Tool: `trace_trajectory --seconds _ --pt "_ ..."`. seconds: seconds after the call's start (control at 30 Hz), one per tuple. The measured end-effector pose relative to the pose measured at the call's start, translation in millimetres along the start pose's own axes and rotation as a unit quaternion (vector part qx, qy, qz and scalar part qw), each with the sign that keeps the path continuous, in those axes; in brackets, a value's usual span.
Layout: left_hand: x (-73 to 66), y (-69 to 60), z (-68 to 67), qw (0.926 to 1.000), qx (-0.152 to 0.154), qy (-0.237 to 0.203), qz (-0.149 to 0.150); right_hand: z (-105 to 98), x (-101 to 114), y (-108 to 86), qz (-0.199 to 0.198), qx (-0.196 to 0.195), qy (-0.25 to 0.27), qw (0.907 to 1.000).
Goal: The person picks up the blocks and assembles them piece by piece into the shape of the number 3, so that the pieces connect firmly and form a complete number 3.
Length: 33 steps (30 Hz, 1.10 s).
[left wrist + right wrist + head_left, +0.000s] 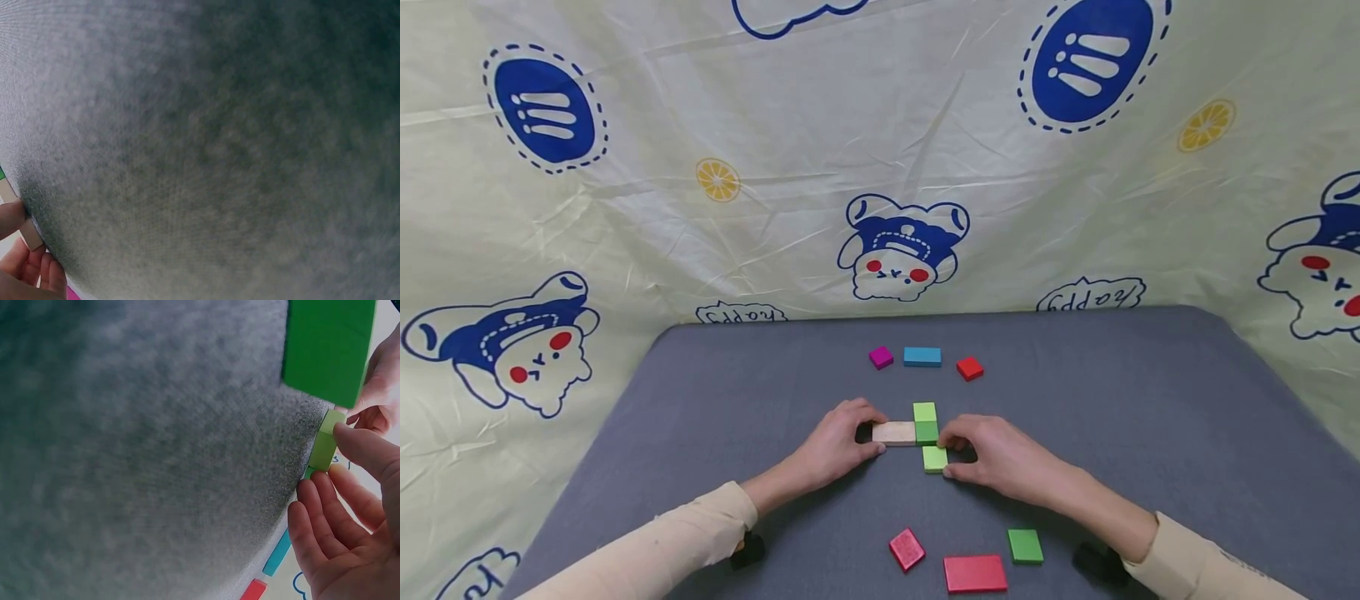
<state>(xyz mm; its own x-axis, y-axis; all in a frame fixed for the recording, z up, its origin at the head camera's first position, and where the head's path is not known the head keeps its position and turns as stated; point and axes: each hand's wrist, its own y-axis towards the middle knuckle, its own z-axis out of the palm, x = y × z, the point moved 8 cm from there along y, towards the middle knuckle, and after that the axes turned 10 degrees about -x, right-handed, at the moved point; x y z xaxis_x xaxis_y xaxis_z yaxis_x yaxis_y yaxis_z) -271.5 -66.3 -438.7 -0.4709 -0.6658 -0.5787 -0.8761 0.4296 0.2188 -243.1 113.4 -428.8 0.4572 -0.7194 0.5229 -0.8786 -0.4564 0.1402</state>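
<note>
My left hand point(837, 442) pinches the left end of a pale wooden block point(895, 433), whose right end meets a green block point(927, 432). Above that in the head view is a light green block point(924, 412); below it lies another light green block point(934, 460), its right side held between the thumb and fingers of my right hand point(1000, 454). The left wrist view catches my left fingers at the wooden block point(30, 234). In the right wrist view my right thumb rests on the light green block point(324, 447).
At the back lie a purple block point(881, 357), a blue block point(922, 357) and a red block point(970, 368). Nearer the front are a small pinkish-red block point(907, 550), a larger red block point(975, 574) and a green block point(1026, 547) on the grey table point(737, 375).
</note>
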Motion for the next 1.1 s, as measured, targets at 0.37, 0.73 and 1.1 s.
trace_trajectory --seconds 0.37,0.73,1.1 --pt "0.1 1.2 1.2 1.0 -0.003 -0.003 0.008 0.2 4.6 3.3 -0.013 -0.006 0.009 0.9999" --pt "2.4 0.6 2.3 1.0 0.004 -0.003 -0.007 2.3 6.0 5.7 -0.009 -0.014 -0.002 0.9999" --pt "2.7 0.3 1.2 1.0 0.0 0.001 -0.008 0.3 7.9 6.4 -0.009 -0.023 0.003 0.9997"
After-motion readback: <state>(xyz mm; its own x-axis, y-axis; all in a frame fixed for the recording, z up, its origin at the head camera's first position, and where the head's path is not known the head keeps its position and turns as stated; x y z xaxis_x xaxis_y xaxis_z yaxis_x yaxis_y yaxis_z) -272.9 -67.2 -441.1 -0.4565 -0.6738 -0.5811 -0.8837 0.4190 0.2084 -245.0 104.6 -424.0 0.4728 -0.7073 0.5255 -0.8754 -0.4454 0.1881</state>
